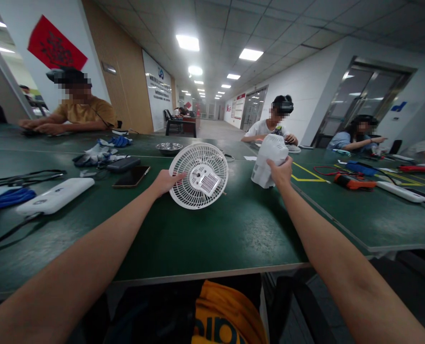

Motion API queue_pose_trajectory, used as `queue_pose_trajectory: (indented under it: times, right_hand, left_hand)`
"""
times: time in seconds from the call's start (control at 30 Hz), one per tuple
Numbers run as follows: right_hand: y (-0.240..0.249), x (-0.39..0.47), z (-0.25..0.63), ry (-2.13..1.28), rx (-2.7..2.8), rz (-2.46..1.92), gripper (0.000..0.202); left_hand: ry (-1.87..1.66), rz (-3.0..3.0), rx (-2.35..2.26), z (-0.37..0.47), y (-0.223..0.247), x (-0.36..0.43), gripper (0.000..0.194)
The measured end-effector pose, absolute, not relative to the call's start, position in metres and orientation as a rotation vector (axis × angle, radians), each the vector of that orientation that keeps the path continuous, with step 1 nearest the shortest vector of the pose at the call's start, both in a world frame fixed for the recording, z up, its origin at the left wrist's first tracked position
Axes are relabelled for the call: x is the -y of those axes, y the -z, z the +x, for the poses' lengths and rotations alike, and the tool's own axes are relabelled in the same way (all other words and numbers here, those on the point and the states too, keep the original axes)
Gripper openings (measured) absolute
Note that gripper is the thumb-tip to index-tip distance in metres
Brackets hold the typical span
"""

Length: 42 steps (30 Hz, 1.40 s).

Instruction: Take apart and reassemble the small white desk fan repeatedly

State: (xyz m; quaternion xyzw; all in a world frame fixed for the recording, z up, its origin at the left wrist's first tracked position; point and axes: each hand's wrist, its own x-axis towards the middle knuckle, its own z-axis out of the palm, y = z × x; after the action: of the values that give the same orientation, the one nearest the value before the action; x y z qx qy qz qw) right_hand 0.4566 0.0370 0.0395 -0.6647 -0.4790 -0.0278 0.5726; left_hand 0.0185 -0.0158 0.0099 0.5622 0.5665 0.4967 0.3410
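My left hand (166,182) grips the left rim of a round white fan grille (199,176). The grille is tilted up so its slotted disc faces me, with a square vented patch near its centre; most of my fingers are hidden behind it. My right hand (282,168) is closed around the right side of a white plastic housing (269,160), which is held upright beside the grille with a gap between them. Both parts are over the green table (212,243).
To the left are a white power bank (56,196), a dark phone (131,177), a black case (124,164) and blue gloves (117,142). A metal bowl (169,148) stands behind the grille. On the right lies an orange multimeter (354,182). Several people sit around the table.
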Motion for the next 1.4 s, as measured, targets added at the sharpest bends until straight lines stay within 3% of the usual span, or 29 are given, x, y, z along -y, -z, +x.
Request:
queue_pose_trajectory:
  times: [0.3,0.6,0.77,1.03,1.27,1.4]
  right_hand:
    - [-0.042,-0.037,0.457,0.063,1.124,-1.437,0.074]
    - [-0.057,-0.022,0.441,0.436,1.189,-1.274,0.079]
    - [-0.061,-0.009,0.407,0.313,1.385,-1.137,0.074]
    - [-0.024,-0.011,0.368,-0.022,1.783,-1.47,0.069]
    - [-0.008,-0.026,0.377,-0.086,1.871,-1.846,0.085]
    - [-0.007,-0.027,0.382,-0.079,1.888,-1.925,0.083]
  left_hand:
    - [-1.293,1.461,-1.46,0.016,-0.005,0.011,0.028]
    - [-1.243,1.547,-1.505,0.015,-0.005,0.01,0.029]
    - [-1.221,1.542,-1.488,0.013,-0.003,0.007,0.029]
    - [-1.212,1.51,-1.496,0.013,-0.004,0.008,0.034]
    - [-1.22,1.49,-1.517,0.016,-0.009,0.012,0.033]
    - [-1.228,1.487,-1.505,0.016,-0.007,0.011,0.031]
